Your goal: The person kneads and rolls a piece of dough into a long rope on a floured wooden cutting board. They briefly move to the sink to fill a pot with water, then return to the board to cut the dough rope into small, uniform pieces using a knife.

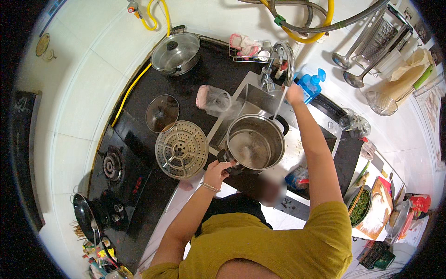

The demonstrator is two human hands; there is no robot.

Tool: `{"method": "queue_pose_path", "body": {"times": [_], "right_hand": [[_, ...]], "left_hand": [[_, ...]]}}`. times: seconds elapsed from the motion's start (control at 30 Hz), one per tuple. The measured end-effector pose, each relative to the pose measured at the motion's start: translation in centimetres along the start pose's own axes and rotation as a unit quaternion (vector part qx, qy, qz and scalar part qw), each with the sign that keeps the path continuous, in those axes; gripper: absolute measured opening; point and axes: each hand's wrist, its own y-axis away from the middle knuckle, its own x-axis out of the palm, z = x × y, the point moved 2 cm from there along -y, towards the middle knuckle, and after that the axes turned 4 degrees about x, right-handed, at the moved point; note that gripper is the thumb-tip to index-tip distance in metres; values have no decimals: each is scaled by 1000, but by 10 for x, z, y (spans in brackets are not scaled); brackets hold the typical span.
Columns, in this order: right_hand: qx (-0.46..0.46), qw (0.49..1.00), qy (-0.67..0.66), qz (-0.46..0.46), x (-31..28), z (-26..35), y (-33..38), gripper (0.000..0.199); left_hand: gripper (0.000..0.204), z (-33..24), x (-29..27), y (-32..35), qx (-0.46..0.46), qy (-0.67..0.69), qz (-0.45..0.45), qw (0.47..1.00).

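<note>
A deep stainless-steel pot (257,142) with dark side handles sits tilted over the sink (260,95), some water in its bottom. My left hand (217,175) is closed around the pot's near-left handle. At the far side, my right hand (294,94) closes on the end of the curved faucet (291,65) spout, its fingers partly hidden. A thin stream of water falls from the spout into the pot by its far handle. Left of the sink lie a round perforated steamer plate (181,149) and a glass lid (162,114).
A lidded pot (176,53) stands at the back left, and a plastic bag (216,100) lies beside the sink. Blue soap bottle (310,84) stands behind my right hand. The stove (116,174) is left; a bowl of chopped greens (360,207) and a floury board (375,209) are right.
</note>
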Motion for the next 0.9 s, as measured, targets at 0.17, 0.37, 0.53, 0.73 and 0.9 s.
{"method": "queue_pose_path", "body": {"times": [0.17, 0.37, 0.53, 0.73, 0.9], "right_hand": [[-72, 979, -184, -48, 15, -18, 24, 8], [-24, 885, -437, 157, 40, -33, 80, 11], [11, 862, -471, 187, 40, -18, 82, 9], [35, 837, -511, 195, 26, -23, 79, 13], [160, 799, -527, 244, -1, -37, 95, 21]], "left_hand": [[20, 5, -36, 13, 99, -107, 57, 988], [26, -18, -57, 47, 135, -122, 41, 982], [30, -14, -72, 56, 69, 41, 18, 997], [17, -1, -70, 43, 86, 76, 17, 993], [13, -9, -33, 40, 146, -27, 41, 988]]}}
